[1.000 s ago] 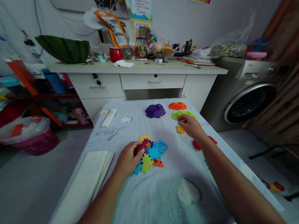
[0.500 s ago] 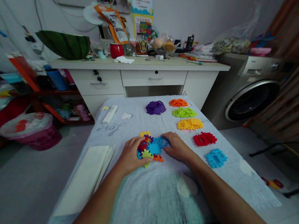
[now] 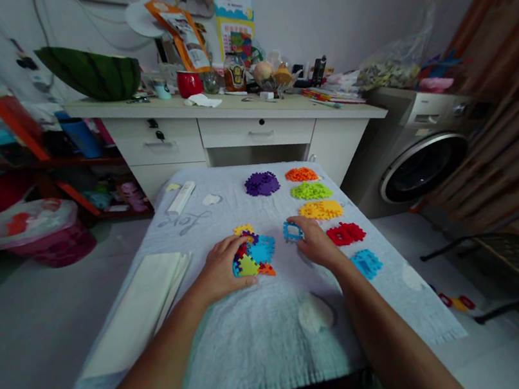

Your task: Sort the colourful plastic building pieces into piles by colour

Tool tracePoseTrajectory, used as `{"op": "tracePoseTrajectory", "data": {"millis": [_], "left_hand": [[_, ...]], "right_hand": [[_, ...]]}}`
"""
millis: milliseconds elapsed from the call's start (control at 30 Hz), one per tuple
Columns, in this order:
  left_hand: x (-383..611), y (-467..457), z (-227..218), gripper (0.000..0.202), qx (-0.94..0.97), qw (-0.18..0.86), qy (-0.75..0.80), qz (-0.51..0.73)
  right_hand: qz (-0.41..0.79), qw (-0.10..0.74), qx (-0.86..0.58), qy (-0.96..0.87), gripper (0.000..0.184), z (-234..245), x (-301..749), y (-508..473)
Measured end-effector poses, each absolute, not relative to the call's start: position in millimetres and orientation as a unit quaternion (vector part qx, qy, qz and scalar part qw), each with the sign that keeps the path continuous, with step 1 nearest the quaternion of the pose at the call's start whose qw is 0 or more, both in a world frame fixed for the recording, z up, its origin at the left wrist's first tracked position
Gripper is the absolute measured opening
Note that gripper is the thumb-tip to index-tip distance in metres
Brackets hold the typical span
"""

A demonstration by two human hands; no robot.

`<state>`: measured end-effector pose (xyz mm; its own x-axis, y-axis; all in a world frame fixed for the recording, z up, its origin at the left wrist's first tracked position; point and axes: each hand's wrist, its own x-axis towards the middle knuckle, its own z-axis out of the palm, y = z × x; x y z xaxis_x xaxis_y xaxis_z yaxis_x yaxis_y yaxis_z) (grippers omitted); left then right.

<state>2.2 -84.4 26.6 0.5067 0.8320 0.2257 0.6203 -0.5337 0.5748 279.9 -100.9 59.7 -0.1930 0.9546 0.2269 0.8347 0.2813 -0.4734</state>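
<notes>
My left hand (image 3: 225, 266) is closed around the left side of a multicoloured assembly of interlocking toothed plastic pieces (image 3: 260, 249), with blue, red, purple, yellow, lime and orange parts. Its fingers cover part of the assembly. In my right hand (image 3: 314, 241) is a blue square frame piece (image 3: 293, 231) with a hole in its middle, pinched at its right side, a little apart from the assembly. To the right of that hand lie a red pile (image 3: 346, 233) and a blue pile (image 3: 367, 263) of similar pieces.
Purple (image 3: 262, 184), orange (image 3: 301, 174), lime (image 3: 311, 190) and yellow (image 3: 321, 210) piles lie toward the far side of the cloth-covered table (image 3: 261, 337). A folded white cloth (image 3: 134, 314) and a white box (image 3: 182, 197) are on the left. A cluttered desk (image 3: 237, 110) stands behind.
My right hand has drawn the blue frame piece away from the assembly to the right. My left hand still holds the assembly. The whole view has shifted slightly.
</notes>
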Motion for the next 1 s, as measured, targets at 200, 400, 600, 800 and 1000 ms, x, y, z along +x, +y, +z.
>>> {"op": "tracePoseTrajectory", "data": {"millis": [200, 400, 600, 800, 1000], "left_hand": [[3.7, -84.8, 29.1, 0.078, 0.851, 0.202, 0.417, 0.248], [5.2, -86.0, 31.9, 0.074, 0.857, 0.196, 0.410, 0.244], [5.1, -85.8, 31.3, 0.072, 0.858, 0.191, 0.406, 0.248], [5.5, -86.7, 30.9, 0.071, 0.859, 0.191, 0.409, 0.242], [4.9, -85.7, 30.0, 0.071, 0.858, 0.193, 0.407, 0.247]], "right_hand": [[0.108, 0.267, -0.642, -0.711, 0.067, 81.3, 341.5, -131.7], [0.110, 0.269, -0.684, -0.669, 0.069, 76.5, 409.8, -172.2], [0.111, 0.235, -0.689, -0.676, 0.060, 65.5, 425.4, -202.3], [0.112, 0.205, -0.678, -0.697, 0.066, 55.2, 418.7, -214.1], [0.120, 0.181, -0.693, -0.687, 0.064, 58.1, 412.2, -216.1]]}}
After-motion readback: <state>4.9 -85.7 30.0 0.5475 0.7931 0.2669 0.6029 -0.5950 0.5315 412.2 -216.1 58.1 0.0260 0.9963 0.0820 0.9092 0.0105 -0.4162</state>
